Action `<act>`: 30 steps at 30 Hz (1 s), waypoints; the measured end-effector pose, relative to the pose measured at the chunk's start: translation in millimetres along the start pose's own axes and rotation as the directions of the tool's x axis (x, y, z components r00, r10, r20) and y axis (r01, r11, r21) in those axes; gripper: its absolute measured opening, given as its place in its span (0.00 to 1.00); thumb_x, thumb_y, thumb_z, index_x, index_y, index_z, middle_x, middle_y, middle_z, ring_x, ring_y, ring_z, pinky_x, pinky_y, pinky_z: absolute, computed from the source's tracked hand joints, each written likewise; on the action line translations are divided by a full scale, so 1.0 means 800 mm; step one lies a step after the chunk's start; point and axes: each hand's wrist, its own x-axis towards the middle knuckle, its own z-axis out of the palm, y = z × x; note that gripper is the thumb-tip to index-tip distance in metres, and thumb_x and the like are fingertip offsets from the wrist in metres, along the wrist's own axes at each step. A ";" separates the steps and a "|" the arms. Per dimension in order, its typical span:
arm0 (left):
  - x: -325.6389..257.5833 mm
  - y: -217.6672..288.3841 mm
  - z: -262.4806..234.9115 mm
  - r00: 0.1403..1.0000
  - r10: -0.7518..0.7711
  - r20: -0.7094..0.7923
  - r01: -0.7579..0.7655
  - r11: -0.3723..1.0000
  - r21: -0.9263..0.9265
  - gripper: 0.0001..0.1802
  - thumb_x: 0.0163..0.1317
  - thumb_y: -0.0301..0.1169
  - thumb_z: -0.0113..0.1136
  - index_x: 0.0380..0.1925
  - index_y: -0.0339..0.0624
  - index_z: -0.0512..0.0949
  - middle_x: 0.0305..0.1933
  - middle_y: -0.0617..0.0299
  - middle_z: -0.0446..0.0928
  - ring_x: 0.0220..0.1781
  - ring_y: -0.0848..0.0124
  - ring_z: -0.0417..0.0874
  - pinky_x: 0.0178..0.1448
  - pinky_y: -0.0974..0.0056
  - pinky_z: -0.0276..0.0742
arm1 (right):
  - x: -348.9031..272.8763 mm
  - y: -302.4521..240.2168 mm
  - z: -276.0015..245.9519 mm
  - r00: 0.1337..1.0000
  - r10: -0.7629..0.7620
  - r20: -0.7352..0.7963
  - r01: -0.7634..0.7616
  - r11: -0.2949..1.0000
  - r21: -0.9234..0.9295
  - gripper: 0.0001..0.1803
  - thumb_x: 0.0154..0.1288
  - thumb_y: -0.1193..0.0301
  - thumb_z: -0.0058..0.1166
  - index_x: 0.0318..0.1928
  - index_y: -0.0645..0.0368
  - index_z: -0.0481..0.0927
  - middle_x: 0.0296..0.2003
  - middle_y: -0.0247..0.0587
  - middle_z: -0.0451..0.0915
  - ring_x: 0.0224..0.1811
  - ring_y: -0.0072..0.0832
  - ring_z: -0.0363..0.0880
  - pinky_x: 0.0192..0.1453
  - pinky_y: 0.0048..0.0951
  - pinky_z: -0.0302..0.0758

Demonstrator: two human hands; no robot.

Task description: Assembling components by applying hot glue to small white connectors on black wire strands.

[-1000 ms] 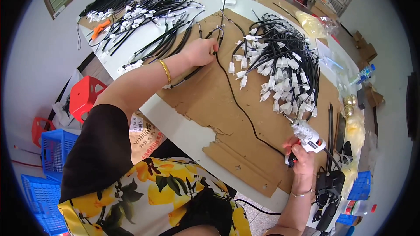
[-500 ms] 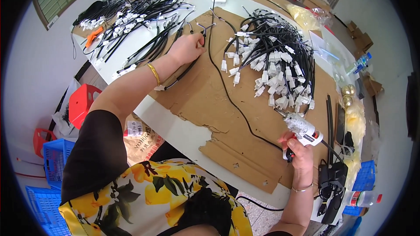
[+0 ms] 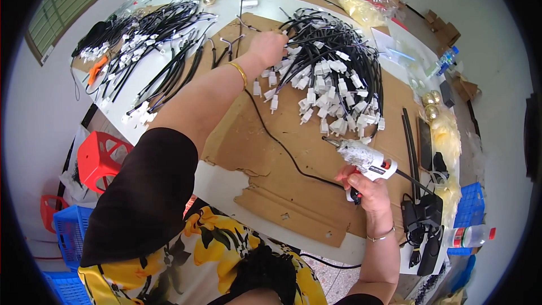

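My left hand (image 3: 269, 48) reaches across to the upper left edge of a big pile of black cables (image 3: 316, 39) with white plug connectors. Its fingers are curled and closed on a black cable there, with the fingertips partly hidden. Low on the right, my right hand (image 3: 370, 192) grips a white hot glue gun (image 3: 370, 161) by its handle. The barrel is wrapped in crumpled silvery foil, and the nozzle points left, just below the white connectors. A black stick runs out of the gun's rear.
Brown cardboard (image 3: 305, 203) covers the white table. A row of black cables (image 3: 180, 68) and another bundle lie at left, beside an orange tool (image 3: 97, 70). At right are black rods (image 3: 410, 152), a black power adapter (image 3: 429, 212) and a plastic bottle (image 3: 468, 237). The gun's cord crosses the cardboard.
My left hand has let go of a cable in the left row and moved right to the pile. The right hand still holds the glue gun. The whole view has shifted somewhat.
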 end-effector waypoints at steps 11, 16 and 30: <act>0.038 0.024 -0.031 0.986 -0.142 -0.090 0.030 0.679 -0.734 0.14 0.55 0.32 0.47 0.36 0.36 0.76 0.23 0.58 0.76 0.22 0.71 0.74 0.28 0.68 0.70 | 0.001 -0.003 -0.002 0.999 -0.025 0.045 0.025 1.000 0.002 0.13 0.48 0.67 0.62 0.30 0.62 0.76 0.25 0.41 0.77 0.22 0.21 0.69 0.27 0.21 0.67; 0.019 0.051 -0.069 0.934 -0.217 0.284 0.357 0.498 -0.790 0.11 0.56 0.34 0.49 0.32 0.39 0.77 0.16 0.69 0.65 0.14 0.80 0.63 0.18 0.73 0.58 | -0.001 -0.004 -0.002 0.999 -0.036 0.038 0.036 0.999 0.010 0.14 0.48 0.68 0.62 0.34 0.61 0.76 0.26 0.40 0.78 0.23 0.19 0.70 0.28 0.20 0.68; -0.016 0.078 -0.072 0.828 -0.283 0.485 0.501 -0.016 -0.865 0.11 0.60 0.35 0.45 0.35 0.40 0.72 0.18 0.69 0.64 0.16 0.81 0.57 0.20 0.73 0.53 | -0.001 -0.008 0.002 0.998 -0.048 0.044 0.048 0.999 -0.004 0.13 0.49 0.70 0.62 0.35 0.61 0.76 0.27 0.41 0.79 0.23 0.19 0.71 0.27 0.19 0.69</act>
